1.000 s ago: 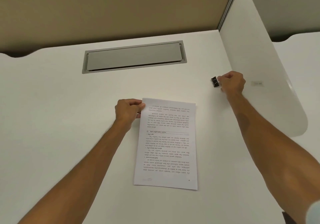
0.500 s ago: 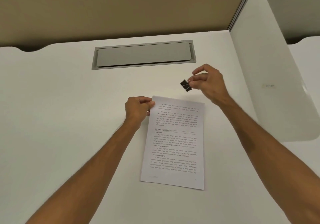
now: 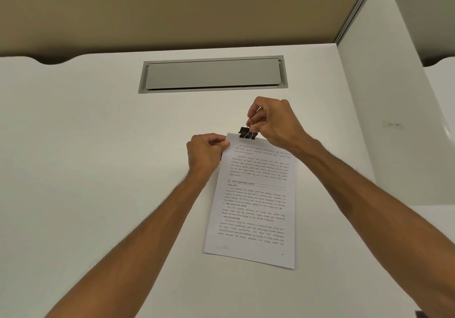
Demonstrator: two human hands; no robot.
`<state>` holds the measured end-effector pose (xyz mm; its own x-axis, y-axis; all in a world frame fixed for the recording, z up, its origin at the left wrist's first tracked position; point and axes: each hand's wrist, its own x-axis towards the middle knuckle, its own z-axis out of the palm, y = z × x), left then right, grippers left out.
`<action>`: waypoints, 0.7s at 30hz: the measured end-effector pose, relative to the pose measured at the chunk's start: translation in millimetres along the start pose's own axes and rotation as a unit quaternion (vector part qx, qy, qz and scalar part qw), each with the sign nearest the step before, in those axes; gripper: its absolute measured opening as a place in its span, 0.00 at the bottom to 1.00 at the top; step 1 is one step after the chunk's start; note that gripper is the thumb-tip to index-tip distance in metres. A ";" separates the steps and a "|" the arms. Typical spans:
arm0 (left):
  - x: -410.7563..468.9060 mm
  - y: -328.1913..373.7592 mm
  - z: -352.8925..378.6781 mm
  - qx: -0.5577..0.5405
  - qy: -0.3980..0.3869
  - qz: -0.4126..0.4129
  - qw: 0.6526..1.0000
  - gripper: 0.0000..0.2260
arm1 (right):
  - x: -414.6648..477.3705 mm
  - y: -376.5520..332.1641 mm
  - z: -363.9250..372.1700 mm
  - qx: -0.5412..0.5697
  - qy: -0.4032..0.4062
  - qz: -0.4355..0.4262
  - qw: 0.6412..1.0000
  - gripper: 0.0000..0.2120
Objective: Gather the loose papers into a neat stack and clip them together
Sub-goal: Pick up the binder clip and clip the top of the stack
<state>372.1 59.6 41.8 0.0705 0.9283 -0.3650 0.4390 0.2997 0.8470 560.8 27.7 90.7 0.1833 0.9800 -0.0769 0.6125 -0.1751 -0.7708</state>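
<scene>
A squared stack of printed papers (image 3: 253, 204) lies on the white desk, its text upside down to me. A black binder clip (image 3: 247, 133) sits on the stack's far edge, near the left corner. My right hand (image 3: 273, 123) pinches the clip's wire handles from above. My left hand (image 3: 205, 152) grips the far left corner of the stack between thumb and fingers, just left of the clip.
A grey cable-tray lid (image 3: 213, 74) is set into the white desk (image 3: 86, 157) beyond the hands. A white side divider (image 3: 394, 110) stands along the right, and a tan partition (image 3: 172, 9) closes the back.
My right hand picked the clip up from the desk at the right, carried it left and brought it down onto the stack's far edge. The left hand kept its hold on the corner.
</scene>
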 end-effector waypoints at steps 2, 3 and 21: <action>-0.9 0.3 -0.1 0.001 0.000 0.006 1.000 0.08 | 0.0 -2.9 1.3 -0.003 -0.008 -0.003 1.000 0.13; -1.4 0.5 -0.5 0.001 0.000 0.007 1.000 0.08 | 0.5 -4.4 1.8 0.000 -0.012 -0.004 1.000 0.13; -13.9 8.0 -2.9 -0.077 0.016 -0.050 0.996 0.04 | 12.4 -15.9 11.4 0.014 -0.098 -0.005 0.995 0.15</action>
<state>372.1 49.7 54.8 0.0031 0.8982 -0.4395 0.2992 0.4186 0.8575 544.6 43.7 94.8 0.0220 0.9816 -0.1899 0.5911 -0.1660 -0.7893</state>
